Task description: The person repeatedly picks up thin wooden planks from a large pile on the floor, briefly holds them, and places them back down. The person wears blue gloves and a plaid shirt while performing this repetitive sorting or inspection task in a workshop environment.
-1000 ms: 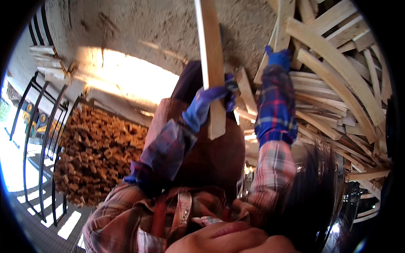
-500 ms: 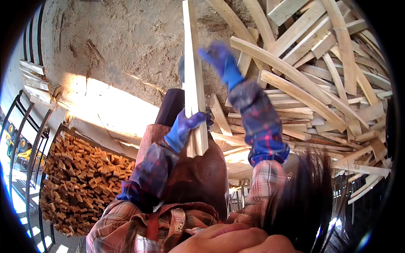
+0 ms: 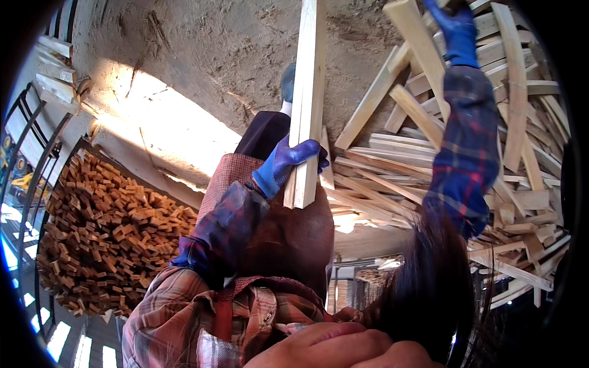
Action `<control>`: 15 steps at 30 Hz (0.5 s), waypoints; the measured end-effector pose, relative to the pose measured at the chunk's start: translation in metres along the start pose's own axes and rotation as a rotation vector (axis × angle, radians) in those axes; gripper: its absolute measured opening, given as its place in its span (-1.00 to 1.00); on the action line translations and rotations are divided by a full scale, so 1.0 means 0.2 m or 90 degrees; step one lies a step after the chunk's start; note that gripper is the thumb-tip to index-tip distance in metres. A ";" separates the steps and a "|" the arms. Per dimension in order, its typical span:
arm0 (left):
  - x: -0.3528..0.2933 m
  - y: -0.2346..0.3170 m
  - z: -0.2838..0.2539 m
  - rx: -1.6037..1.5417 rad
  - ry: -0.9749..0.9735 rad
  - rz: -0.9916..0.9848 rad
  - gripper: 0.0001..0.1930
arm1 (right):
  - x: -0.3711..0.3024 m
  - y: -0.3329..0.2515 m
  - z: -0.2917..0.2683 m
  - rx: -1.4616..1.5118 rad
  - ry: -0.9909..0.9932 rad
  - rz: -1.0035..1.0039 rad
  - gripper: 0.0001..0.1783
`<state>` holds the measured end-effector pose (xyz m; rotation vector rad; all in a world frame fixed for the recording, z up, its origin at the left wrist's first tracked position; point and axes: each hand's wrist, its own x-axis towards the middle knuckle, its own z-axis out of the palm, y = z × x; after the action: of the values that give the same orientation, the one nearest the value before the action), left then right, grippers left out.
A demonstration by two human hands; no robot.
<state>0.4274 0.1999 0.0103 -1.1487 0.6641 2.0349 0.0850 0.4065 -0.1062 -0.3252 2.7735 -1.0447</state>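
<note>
My left hand, in a blue-purple glove, is closed around long pale wooden strips. They lie side by side and point away from me above my apron-covered lap. Their near ends stick out just below the hand. Stretched far out to the right, my right hand, in a blue glove, is over the pile of wooden strips. Its thumb stands apart from its fingers, and the fingertips are partly cut off by the upper edge. A thick curved strip lies beside this hand, partly under the forearm.
A large stack of short reddish-brown sticks stands at the left, next to dark metal railings. Dusty ground with a sunlit patch lies ahead. A few pale pieces sit at the far left.
My right hand has moved from beside the held strips out to the far right, over the pile. My left hand still grips the strips. The thick curved strip by my right arm lies at a steeper angle.
</note>
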 end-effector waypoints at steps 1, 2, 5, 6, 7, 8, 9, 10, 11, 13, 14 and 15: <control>0.00 0.03 0.02 -0.002 -0.018 0.011 -0.46 | 0.04 -0.25 -0.12 0.065 0.062 -0.021 -0.60; 0.00 0.04 0.03 -0.002 -0.020 0.026 -0.46 | 0.16 -0.33 -0.25 0.108 0.047 -0.003 -0.55; 0.02 0.01 0.00 -0.007 -0.026 0.060 -0.45 | 0.39 -0.39 -0.49 0.208 0.163 -0.101 -0.45; 0.00 0.05 0.02 -0.005 -0.048 0.068 -0.45 | 0.39 -0.43 -0.52 0.236 0.208 -0.131 -0.52; -0.01 0.05 0.02 -0.008 -0.047 0.071 -0.45 | 0.35 -0.47 -0.57 0.259 0.248 -0.154 -0.60; -0.02 0.06 0.03 -0.010 -0.046 0.073 -0.46 | 0.31 -0.51 -0.62 0.283 0.289 -0.176 -0.68; -0.02 0.06 0.03 -0.009 -0.048 0.072 -0.46 | 0.29 -0.53 -0.68 0.279 0.298 -0.194 -0.72; -0.03 0.06 0.03 -0.016 -0.029 0.077 -0.48 | 0.28 -0.55 -0.71 0.280 0.304 -0.212 -0.75; -0.03 0.07 0.03 -0.016 -0.027 0.085 -0.48 | 0.28 -0.51 -0.73 0.286 0.281 -0.197 -0.75; -0.04 0.06 0.03 -0.020 -0.022 0.081 -0.49 | 0.20 -0.52 -0.76 0.420 0.254 -0.061 -0.75; -0.03 0.07 0.02 -0.022 -0.040 0.083 -0.50 | 0.20 -0.47 -0.76 0.452 0.215 0.007 -0.75; -0.02 0.07 0.02 -0.027 -0.058 0.076 -0.50 | 0.16 -0.38 -0.75 0.478 0.176 0.086 -0.76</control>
<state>0.4166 0.1924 0.0171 -1.0548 0.6613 2.1970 0.0307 0.4373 0.0539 0.1149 2.3153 -2.0860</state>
